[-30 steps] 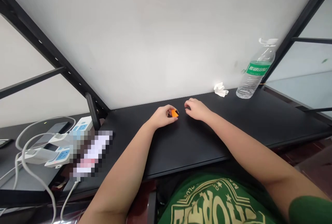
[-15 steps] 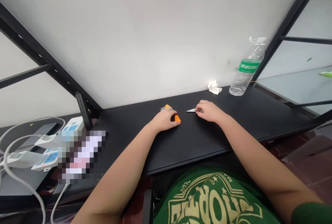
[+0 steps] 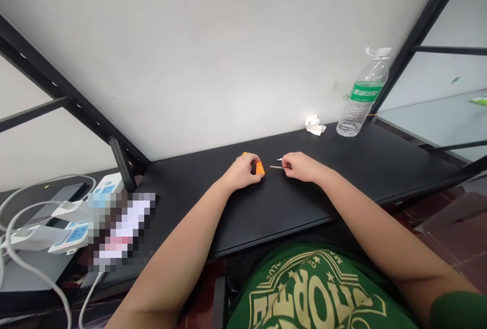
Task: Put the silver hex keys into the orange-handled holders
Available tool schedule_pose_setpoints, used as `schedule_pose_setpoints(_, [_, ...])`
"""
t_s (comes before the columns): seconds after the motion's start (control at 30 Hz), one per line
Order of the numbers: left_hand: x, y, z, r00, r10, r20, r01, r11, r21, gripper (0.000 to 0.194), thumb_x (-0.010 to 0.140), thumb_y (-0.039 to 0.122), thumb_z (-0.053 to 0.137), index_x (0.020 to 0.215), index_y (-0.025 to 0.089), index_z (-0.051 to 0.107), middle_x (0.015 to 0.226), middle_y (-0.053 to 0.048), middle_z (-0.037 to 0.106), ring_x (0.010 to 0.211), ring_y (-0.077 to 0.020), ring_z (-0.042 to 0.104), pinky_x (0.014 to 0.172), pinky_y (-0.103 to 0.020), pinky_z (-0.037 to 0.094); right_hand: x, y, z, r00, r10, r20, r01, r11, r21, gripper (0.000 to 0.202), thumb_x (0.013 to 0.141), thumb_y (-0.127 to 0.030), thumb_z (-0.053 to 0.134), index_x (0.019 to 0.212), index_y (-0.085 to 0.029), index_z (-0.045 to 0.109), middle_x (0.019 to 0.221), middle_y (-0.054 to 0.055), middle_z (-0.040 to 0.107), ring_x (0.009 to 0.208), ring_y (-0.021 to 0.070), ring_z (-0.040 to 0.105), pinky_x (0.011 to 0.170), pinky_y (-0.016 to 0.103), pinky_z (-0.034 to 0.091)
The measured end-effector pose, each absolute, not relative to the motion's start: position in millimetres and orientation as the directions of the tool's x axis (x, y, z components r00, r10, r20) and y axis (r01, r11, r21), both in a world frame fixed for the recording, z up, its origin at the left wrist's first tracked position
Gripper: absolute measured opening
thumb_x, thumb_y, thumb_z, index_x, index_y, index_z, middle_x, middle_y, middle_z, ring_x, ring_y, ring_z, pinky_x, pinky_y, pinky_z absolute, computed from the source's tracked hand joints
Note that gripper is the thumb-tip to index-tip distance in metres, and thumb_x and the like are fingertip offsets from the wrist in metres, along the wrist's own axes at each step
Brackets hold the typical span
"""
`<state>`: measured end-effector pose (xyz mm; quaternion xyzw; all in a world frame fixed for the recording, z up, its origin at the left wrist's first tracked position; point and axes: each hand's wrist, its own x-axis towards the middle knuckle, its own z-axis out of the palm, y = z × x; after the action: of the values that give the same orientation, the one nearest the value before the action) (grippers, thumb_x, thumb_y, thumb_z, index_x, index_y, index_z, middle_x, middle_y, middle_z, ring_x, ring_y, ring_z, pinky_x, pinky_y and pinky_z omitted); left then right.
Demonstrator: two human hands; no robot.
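My left hand (image 3: 243, 170) is closed around an orange holder (image 3: 259, 168), with thumb and fingers on either side of it. Ridged or striped grey metal ends (image 3: 239, 157) poke out behind the knuckles; the rest of the holder is hidden by the hand. My right hand (image 3: 299, 165) pinches a thin metal rod (image 3: 276, 167), whose free end points left toward the orange holder, a short gap away. Just behind those fingertips, a small pale metal piece (image 3: 279, 159) shows on the desk, mostly covered by the hand.
The black desk (image 3: 266, 212) meets a white wall. At the back right stand a clear bottle (image 3: 357, 105) and a crumpled tissue (image 3: 314, 126). Power strips (image 3: 78, 237), white cables and a blurred-out phone (image 3: 127, 225) lie on the left. Black metal frames rise at both sides.
My right hand has shifted slightly left and down; a single rod now extends from its fingers, where a cluster of pale metal pieces showed before. My left hand stays on the orange holder.
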<state>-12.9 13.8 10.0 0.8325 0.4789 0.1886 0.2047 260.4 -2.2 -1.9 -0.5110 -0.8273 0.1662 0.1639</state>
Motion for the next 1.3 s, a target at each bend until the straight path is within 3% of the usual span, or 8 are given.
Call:
schedule_pose_setpoints(0.1, [-12, 13, 10, 0.451, 0.869, 0.203, 0.662, -0.478, 0.578, 0.044, 0.075, 0.035, 0.079, 0.114, 0.021, 0.063, 0.073, 0.003, 0.056, 0.068, -0.0163, 0.056, 0.067, -0.031, 0.048, 260, -4, -2, -0.469, 0.864, 0.185, 0.7, 0.491, -0.519, 0.008, 0.087, -0.014, 0.061, 0.083, -0.021, 0.06, 0.09, 0.001, 0.065, 0.076, 0.0149, 0.057, 0.07, 0.027, 0.044])
schedule_pose_setpoints(0.37, [-11, 11, 10, 0.436, 0.848, 0.301, 0.593, -0.522, 0.613, 0.045, 0.076, 0.035, 0.081, 0.114, 0.02, 0.063, 0.078, 0.003, 0.058, 0.066, -0.0127, 0.055, 0.067, -0.029, 0.048, 254, -9, 2, -0.526, 0.812, 0.253, 0.614, 0.569, -0.548, 0.012, 0.089, -0.013, 0.058, 0.089, -0.02, 0.068, 0.094, 0.004, 0.064, 0.079, 0.0154, 0.059, 0.074, 0.028, 0.046])
schedule_pose_setpoints(1.03, [-9, 8, 10, 0.481, 0.827, 0.292, 0.607, -0.554, 0.57, 0.045, 0.075, 0.034, 0.081, 0.114, 0.022, 0.062, 0.09, 0.0, 0.063, 0.072, -0.0147, 0.058, 0.073, -0.032, 0.052, 260, -12, 5, -0.542, 0.791, 0.285, 0.541, 0.587, -0.602, 0.015, 0.094, -0.022, 0.059, 0.091, -0.022, 0.073, 0.097, 0.005, 0.067, 0.076, 0.0154, 0.061, 0.072, 0.03, 0.048])
schedule_pose_setpoints(1.13, [-5, 4, 12, 0.508, 0.813, 0.284, 0.628, -0.576, 0.524, 0.043, 0.077, 0.035, 0.08, 0.114, 0.022, 0.062, 0.089, 0.0, 0.063, 0.077, -0.0169, 0.06, 0.076, -0.033, 0.051, 253, -12, 3, -0.522, 0.822, 0.228, 0.482, 0.505, -0.716, 0.013, 0.094, -0.026, 0.063, 0.095, -0.022, 0.074, 0.095, 0.004, 0.068, 0.074, 0.0153, 0.062, 0.069, 0.031, 0.05])
schedule_pose_setpoints(1.23, [-1, 1, 14, 0.552, 0.779, 0.297, 0.613, -0.621, 0.489, 0.038, 0.079, 0.035, 0.079, 0.111, 0.023, 0.062, 0.095, -0.001, 0.064, 0.08, -0.0175, 0.06, 0.076, -0.033, 0.05, 242, -12, -1, -0.492, 0.863, 0.114, 0.325, 0.303, -0.896, 0.014, 0.09, -0.032, 0.07, 0.099, -0.022, 0.071, 0.085, 0.002, 0.068, 0.07, 0.0158, 0.064, 0.063, 0.03, 0.053])
schedule_pose_setpoints(1.3, [1, -1, 15, 0.578, 0.751, 0.318, 0.592, -0.654, 0.471, 0.035, 0.08, 0.034, 0.078, 0.109, 0.023, 0.061, 0.097, -0.001, 0.064, 0.081, -0.0172, 0.06, 0.077, -0.032, 0.05, 235, -11, -3, -0.488, 0.87, 0.078, 0.217, 0.207, -0.954, 0.018, 0.087, -0.034, 0.075, 0.096, -0.021, 0.067, 0.081, 0.0, 0.067, 0.069, 0.0152, 0.064, 0.06, 0.029, 0.052])
